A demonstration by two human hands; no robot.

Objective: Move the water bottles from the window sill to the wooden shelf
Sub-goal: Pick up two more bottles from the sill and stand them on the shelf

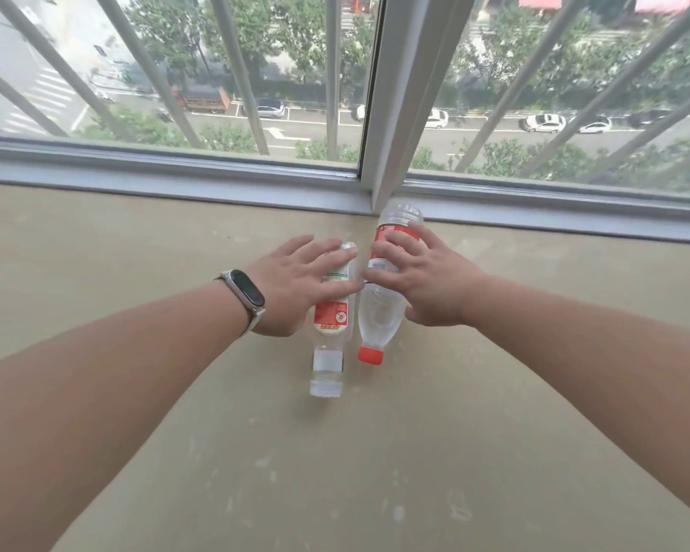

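Note:
Two clear plastic water bottles with red and white labels are side by side on the beige window sill (136,249), caps pointing toward me. The left bottle (329,322) has a clear cap. The right bottle (379,312) has a red cap, and its base is close to the window frame. My left hand (295,284), with a smart band on the wrist, lies over the left bottle with fingers spread. Spread the same way, my right hand (427,280) rests on the right bottle's label. Neither hand has closed around its bottle. No wooden shelf is in view.
The grey window frame (216,181) runs along the sill's far edge, with a vertical post (395,113) just behind the bottles. Slanted bars and a street with cars show through the glass. The sill stretches wide to both sides and toward me.

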